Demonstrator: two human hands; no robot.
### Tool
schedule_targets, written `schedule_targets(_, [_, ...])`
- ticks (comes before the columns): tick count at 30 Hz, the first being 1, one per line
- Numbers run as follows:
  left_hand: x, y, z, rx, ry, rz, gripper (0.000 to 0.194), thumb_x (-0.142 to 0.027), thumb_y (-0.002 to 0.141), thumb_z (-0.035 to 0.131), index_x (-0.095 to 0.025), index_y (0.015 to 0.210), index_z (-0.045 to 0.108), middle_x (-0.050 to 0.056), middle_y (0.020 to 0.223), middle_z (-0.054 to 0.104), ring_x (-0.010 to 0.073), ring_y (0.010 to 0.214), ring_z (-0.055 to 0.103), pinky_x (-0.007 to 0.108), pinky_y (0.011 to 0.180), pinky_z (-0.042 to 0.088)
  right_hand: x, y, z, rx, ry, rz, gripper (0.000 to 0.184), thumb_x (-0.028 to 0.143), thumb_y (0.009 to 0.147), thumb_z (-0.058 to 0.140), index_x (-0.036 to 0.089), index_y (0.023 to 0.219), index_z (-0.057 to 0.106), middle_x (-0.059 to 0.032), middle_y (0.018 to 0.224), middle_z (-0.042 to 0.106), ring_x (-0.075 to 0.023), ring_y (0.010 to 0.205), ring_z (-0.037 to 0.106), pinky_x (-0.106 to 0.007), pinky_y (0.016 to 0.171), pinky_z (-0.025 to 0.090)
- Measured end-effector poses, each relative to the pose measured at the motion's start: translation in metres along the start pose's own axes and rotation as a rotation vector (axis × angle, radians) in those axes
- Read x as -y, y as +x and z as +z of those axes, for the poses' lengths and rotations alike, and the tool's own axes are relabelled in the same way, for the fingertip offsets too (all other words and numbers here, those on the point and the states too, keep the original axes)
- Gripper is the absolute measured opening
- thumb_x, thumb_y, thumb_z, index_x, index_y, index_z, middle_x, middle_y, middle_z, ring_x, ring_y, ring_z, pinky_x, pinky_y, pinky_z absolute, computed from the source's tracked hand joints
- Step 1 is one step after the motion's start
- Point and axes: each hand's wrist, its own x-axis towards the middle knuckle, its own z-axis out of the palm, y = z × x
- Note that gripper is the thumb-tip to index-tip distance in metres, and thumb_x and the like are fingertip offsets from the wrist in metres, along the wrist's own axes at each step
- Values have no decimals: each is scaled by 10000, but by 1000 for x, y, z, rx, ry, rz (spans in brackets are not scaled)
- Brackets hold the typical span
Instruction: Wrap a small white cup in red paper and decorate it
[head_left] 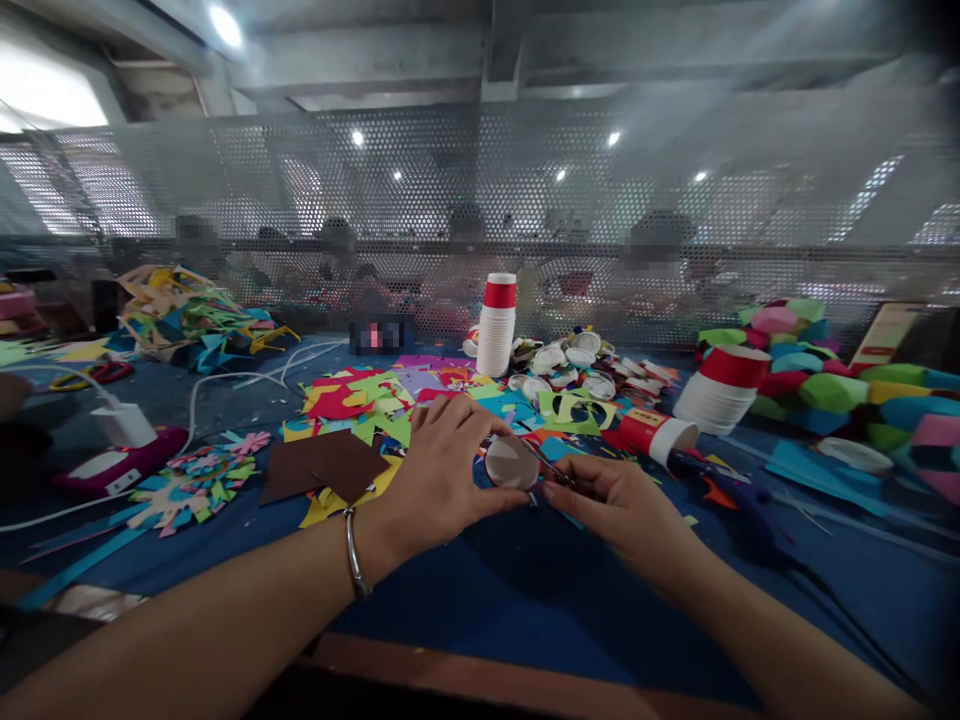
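My left hand [442,470] pinches a small brown paper disc [511,463] between thumb and fingers, just above the blue table cover [480,600]. A metal bangle [354,552] sits on that wrist. My right hand [611,500] is closed round small scissors [551,467], whose thin blades touch the disc's right edge. Both hands meet at the middle of the table.
Coloured paper scraps [360,400] and a brown sheet [322,465] lie left of the hands. Stacks of red-and-white paper cups [496,325] [724,390], one lying cup [651,436], cup bottoms [570,365], a glue gun [742,505], folded paper shapes [832,385], and a mesh screen [480,200] stand behind.
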Motion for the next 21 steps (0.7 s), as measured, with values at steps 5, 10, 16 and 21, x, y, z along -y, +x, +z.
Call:
schedule_targets(5, [6,3,-6,-24,22,-43,512,-559,681,772,-279,1072,597,21,1094,578,273,1055,471,452,927,335,-2,1,-2,-51,-7,-3,345,507,876,599,179,769,615,22,697,505,-123,641,413,-261,574,306])
schedule_targets(10, [9,1,-12,143,-60,2,506,-556,704,748,-304,1118,604,40,1096,554,287,1066,472,476,944,376,-5,2,-6,-190,-36,33,351,512,853,616,166,799,621,21,686,512,-115,606,399,-258,553,313])
schedule_targets(16, [17,-2,-17,353,-137,70,625,-249,732,680,-348,1322,497,50,1213,499,277,1137,466,469,1012,389,-11,5,-16,-250,-218,9,357,528,858,575,180,809,634,17,672,525,-142,620,444,-267,564,318])
schedule_targets(21, [40,9,-24,-61,-19,-113,553,-101,736,553,-241,1269,508,68,1226,542,261,1170,460,472,1022,368,-13,9,-18,-181,-489,13,339,485,864,547,198,683,555,27,616,507,-143,586,451,-268,544,299])
